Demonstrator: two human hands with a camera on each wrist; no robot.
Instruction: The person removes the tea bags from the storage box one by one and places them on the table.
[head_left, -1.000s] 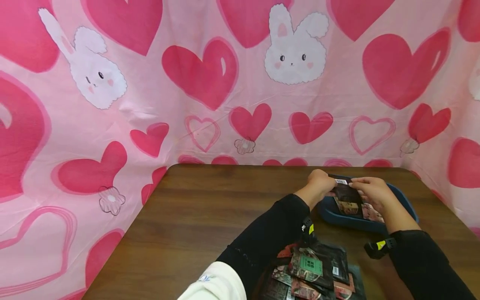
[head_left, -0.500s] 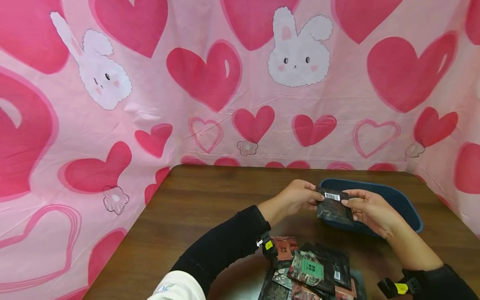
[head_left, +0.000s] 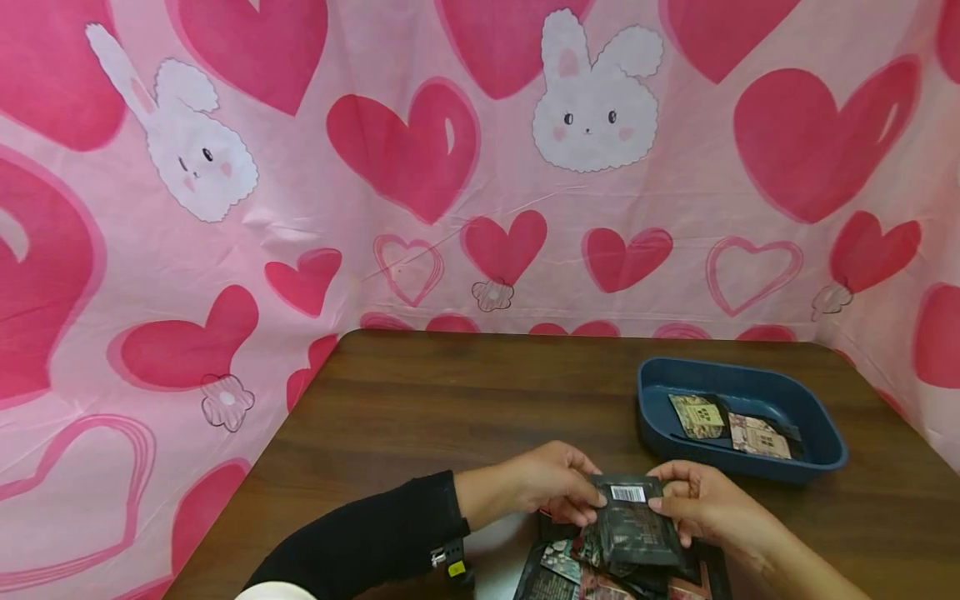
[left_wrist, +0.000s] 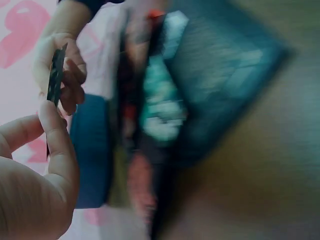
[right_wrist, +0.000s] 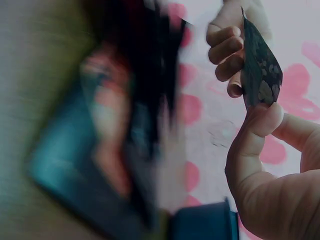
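Note:
In the head view my left hand (head_left: 551,487) and right hand (head_left: 712,508) pinch a flat black sachet (head_left: 637,525) by its two sides, with its barcode label at the top edge. It overlaps a pile of mixed sachets (head_left: 558,579) at the table's front. Seen edge-on in the left wrist view, the sachet (left_wrist: 56,75) is between thumb and fingers of the left hand (left_wrist: 45,180). The right wrist view shows pale shapes printed on the other face of the sachet (right_wrist: 262,70), with the right hand (right_wrist: 275,185) pinching its near edge.
A blue basin (head_left: 750,464) stands at the right of the brown wooden table (head_left: 465,392). Inside lie a sachet with a yellow-green label (head_left: 699,417) and one with a pale pink label (head_left: 759,436). Behind hangs a pink heart-print cloth (head_left: 420,150).
Both hands have come from the basin toward the front with the black sachet, now over the pile. The sachets inside the basin are now uncovered.

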